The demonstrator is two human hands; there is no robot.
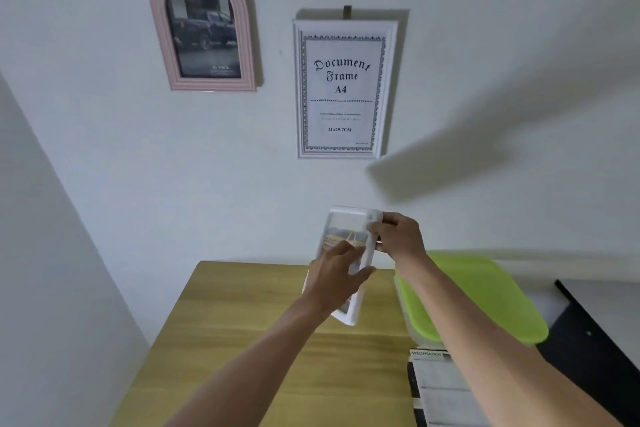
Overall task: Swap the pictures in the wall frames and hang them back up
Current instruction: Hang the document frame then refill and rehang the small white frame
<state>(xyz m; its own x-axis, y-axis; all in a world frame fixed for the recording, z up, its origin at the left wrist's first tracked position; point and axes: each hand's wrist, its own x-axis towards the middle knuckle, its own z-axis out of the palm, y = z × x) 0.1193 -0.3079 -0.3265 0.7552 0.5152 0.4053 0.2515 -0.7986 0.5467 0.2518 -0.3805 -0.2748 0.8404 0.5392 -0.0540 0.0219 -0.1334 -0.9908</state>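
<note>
Readable txt: white document frame [341, 88] on wall says "Document Frame A4", "21x29.7CM"; pink arched frame [204, 22] at its 10 o'clock shows a dark truck pic w/ "TOYOTA". Box [441, 388] at lower right: "SPECIFICATION". Small white frame [360, 229], landscape-type photo inside, blurred, held above wooden table [242, 340], long axis approx 1-to-7 o'clock, face toward camera. Left hand [337, 276] clamped on its lower front, right hand [398, 236] pinching top right edge. Green lid [485, 295] at 3 o'clock.

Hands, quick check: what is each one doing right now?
Left hand: closed on the lower part of the white picture frame, fingers across its front.
Right hand: gripping the same frame's upper right edge.
</note>
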